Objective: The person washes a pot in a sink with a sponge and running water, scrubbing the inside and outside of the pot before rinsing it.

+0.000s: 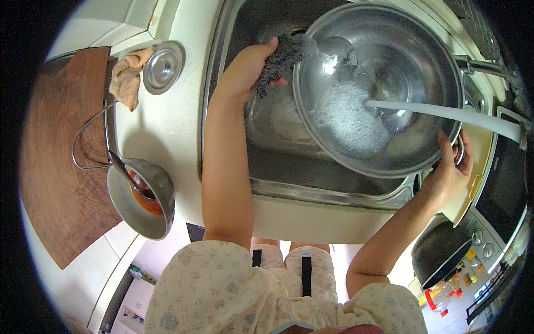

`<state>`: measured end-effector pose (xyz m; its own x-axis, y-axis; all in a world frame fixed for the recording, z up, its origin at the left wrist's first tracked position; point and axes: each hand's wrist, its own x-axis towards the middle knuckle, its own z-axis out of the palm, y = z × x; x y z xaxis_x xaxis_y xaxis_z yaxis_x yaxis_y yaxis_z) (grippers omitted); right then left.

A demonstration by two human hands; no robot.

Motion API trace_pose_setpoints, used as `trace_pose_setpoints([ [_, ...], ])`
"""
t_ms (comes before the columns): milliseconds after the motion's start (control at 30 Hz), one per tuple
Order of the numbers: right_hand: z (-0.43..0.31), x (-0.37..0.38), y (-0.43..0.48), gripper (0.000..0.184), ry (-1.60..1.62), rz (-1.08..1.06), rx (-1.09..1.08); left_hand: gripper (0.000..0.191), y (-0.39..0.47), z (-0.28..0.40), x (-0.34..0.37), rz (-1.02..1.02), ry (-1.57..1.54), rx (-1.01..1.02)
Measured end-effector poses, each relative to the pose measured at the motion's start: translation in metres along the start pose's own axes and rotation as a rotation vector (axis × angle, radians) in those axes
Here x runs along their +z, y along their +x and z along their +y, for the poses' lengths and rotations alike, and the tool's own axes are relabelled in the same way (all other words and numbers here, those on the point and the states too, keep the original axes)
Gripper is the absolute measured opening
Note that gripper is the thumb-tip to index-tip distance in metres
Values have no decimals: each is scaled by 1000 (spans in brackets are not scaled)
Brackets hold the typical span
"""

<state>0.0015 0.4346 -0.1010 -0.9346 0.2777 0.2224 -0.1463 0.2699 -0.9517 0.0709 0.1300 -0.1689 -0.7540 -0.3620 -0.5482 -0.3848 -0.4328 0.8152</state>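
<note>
My left hand (244, 69) grips a dark grey mesh scrubbing cloth (285, 58) at the left rim of a large stainless steel pan (421, 146). A bit of something red shows beneath the cloth. My right hand (448, 175) is closed around the small loop handle on the pan's near right side. Tilted over the stainless steel sink (275, 163), the pan has foamy water (346, 117) inside. A stream of water (442, 110) pours into it from the right. Its long handle (484, 67) points to the far right.
Left of the sink stand a bowl (142, 221) with red sauce and a spoon, a small metal dish (162, 69) and a crumpled cloth (127, 79). A wooden board (66, 146) lies farther left. At right are a microwave oven (500, 179), a dark pot (438, 250) and red-capped bottles (438, 296).
</note>
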Motion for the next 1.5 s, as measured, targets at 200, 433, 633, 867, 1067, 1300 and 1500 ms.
trace_pose_setpoints([
  [200,-20,-28,-24,44,-93,-61,148,45,2,-12,10,-77,239,-69],
  [433,-37,-47,-25,45,-74,-104,294,46,-1,-9,20,-106,129,-92],
  [633,-43,-46,-36,36,30,-171,492,43,5,-18,15,-145,287,-114],
  [867,-15,-61,-37,45,224,-272,714,35,5,-11,0,-85,233,-104],
  [1067,9,-55,-43,23,359,-236,966,32,-1,4,-14,-57,76,-33],
  [1300,22,-38,-53,22,351,-280,1086,30,-12,17,-9,43,-163,196],
  [1500,34,2,-54,23,321,-270,1056,24,-21,26,-18,-5,-405,271],
])
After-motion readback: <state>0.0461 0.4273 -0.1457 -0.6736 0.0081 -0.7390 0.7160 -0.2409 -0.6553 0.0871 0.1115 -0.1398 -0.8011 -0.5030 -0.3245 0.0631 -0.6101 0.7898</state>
